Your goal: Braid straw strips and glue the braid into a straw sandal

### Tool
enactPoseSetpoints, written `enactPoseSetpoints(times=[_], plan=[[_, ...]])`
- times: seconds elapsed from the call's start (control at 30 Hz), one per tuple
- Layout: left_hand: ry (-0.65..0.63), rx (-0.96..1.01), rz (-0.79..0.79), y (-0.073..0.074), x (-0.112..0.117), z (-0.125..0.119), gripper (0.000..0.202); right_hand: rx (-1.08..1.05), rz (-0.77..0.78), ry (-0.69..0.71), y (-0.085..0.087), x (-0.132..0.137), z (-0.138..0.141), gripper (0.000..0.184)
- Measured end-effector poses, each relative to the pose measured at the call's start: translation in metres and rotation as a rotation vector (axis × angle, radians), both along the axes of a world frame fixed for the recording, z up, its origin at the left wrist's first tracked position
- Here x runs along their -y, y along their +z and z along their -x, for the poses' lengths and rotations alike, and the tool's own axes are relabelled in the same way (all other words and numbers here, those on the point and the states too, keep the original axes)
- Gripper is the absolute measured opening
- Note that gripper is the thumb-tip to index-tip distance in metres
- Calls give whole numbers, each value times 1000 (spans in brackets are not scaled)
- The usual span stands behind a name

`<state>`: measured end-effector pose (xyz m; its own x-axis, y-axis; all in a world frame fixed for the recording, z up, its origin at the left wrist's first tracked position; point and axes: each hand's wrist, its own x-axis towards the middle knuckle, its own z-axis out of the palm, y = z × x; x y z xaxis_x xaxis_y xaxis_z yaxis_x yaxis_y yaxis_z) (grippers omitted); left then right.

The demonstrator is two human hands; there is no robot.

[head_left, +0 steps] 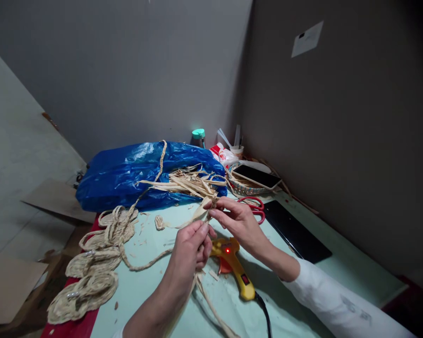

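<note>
Over the middle of the table, my left hand is closed in a pinch on a braided straw cord, which trails left from it. Just above and to the right, the thumb and fingers of my right hand pinch the strands at the braid's upper end. The exact grip points are partly hidden by the fingers. Loose pale strips hang below my hands. Beneath them lies a yellow glue gun with a red light on. A small coiled straw piece rests to the left.
A blue plastic bag spills dry strips at the back. Several woven straw pieces line the left edge. To the right are red-handled scissors, a black flat panel and a phone on a basket.
</note>
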<state>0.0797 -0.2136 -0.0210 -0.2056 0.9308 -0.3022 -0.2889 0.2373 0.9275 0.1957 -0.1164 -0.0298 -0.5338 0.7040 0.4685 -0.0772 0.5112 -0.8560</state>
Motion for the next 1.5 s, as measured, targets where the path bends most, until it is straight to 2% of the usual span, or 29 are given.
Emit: enactPoseSetpoints(times=[0.17, 0.33, 0.47, 0.57, 0.7, 0.8, 0.9, 1.07, 1.27, 1.33, 1.43, 1.5], plan=[[-25, 82, -43, 1, 3, -3, 24, -4, -399, -136, -12, -1, -4, 20], [7, 202, -63, 9, 7, -6, 36, 29, -690, -179, -19, -5, -9, 20], [-14, 155, -91, 10, 9, -7, 37, 83, -978, -216, -16, -6, -11, 23], [-43, 77, -103, 7, 9, -7, 40, 89, -1051, -198, -14, -5, -12, 22], [-75, -5, -97, 4, 9, -7, 38, 171, -1076, -189, -14, -5, -15, 27], [-77, -10, -87, 4, 9, -8, 36, 212, -1044, -115, -13, -6, -17, 32], [-69, 13, -96, 8, 10, -9, 33, 131, -1023, -48, -10, -6, -19, 36], [-74, 22, -86, 8, 11, -9, 33, 82, -1092, -12, -4, -5, -20, 37], [-17, -31, -54, -3, 9, -7, 37, 87, -823, 127, -10, -10, -16, 29], [-10, -36, -75, -4, 9, -7, 36, 97, -825, 66, -14, -10, -17, 28], [-13, -58, -109, -4, 10, -8, 33, 152, -882, -115, -15, -9, -19, 23], [-20, -58, -112, -2, 10, -7, 32, 124, -801, -139, -11, -8, -20, 20]])
